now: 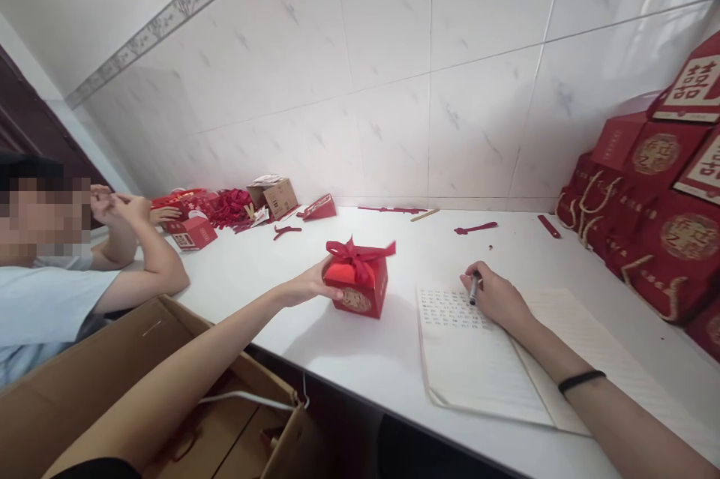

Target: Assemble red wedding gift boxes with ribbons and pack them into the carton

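Note:
My left hand [310, 285] grips the near left side of a small red gift box [365, 295]. A red ribbon bow [357, 258] is tied on top of the box, and a gold round emblem marks its front. The box is tilted a little over the white table. In my right hand [495, 295] is a dark pen [474, 290], its tip down at the page. Beneath that hand lies an open notebook [472, 366], its left page partly filled with rows of small handwriting. A black band circles my right wrist.
Red gift bags and boxes [641, 187] are stacked at the right. Loose ribbon pieces [477, 227] lie along the wall. Ribbons and a small cardboard box [280, 199] sit at the back left, near another person [129, 246]. An open carton [169, 314] stands below the table's front edge.

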Demonstrator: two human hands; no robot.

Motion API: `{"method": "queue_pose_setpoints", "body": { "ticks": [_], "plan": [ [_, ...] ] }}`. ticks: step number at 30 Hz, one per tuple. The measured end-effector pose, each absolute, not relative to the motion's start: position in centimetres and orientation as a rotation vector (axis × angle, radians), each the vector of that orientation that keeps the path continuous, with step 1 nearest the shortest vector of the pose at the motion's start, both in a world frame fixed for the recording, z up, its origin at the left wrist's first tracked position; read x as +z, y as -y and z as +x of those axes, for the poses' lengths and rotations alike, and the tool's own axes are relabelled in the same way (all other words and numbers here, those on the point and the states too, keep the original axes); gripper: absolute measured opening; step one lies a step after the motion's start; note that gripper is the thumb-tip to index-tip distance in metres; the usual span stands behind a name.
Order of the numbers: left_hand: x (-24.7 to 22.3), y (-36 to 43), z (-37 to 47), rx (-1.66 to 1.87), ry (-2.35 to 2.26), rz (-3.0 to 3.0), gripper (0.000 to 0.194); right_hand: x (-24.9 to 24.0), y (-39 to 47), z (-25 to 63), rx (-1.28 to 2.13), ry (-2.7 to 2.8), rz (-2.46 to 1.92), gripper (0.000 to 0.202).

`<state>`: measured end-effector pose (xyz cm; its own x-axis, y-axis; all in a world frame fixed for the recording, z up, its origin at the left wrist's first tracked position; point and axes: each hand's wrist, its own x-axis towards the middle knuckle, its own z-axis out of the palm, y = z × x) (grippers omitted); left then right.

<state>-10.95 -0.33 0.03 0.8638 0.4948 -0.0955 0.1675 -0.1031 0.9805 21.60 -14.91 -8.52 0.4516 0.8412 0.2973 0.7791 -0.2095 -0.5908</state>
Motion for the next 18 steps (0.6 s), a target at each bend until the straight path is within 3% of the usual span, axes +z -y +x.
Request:
{"method": "queue_pose_setpoints", "body": {
  "ticks": [5,9,11,18],
  "plan": [
    [0.2,3.2,-11.4,-0.101,-0.521,1.692,0.066,-7.9,16.1,21.1,0.019,1.347,-1.846,0.028],
    [-0.4,4.1,-12.1,0.479,-1.046,1.863,0.046,-4.9,18.5,18.3,0.022,1.419,-1.579,0.038],
    [-0.3,5.5,-12.4,0.662,-1.078,1.883,0.043,-3.3,20.0,16.0,0.088,1.485,-1.484,0.038],
    [0.5,11.5,-11.9,0.575,-0.746,2.134,0.037,-2.7,23.3,9.0,0.172,1.578,-1.428,0.030]
  ]
}}
